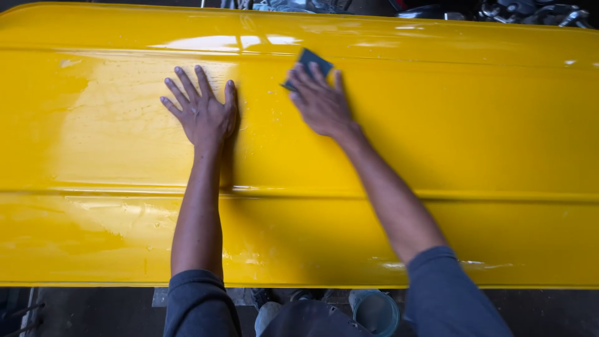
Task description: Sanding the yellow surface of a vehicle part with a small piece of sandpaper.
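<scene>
Blue sleeves (199, 302) reach over the big, stiff, slippery yellow panel (486, 125), left hand (203, 112) flat and spread, right hand (321, 100) pressing a thin, bendy sanding sheet (312, 60) on it.

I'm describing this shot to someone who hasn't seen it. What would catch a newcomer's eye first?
The big glossy yellow panel fills nearly the whole view, wet and dull in patches at the left. On its upper middle the left hand lies flat with spread fingers, and beside it the right hand presses a small dark sanding pad against the surface. A pale bucket stands on the floor below the panel's near edge.
</scene>
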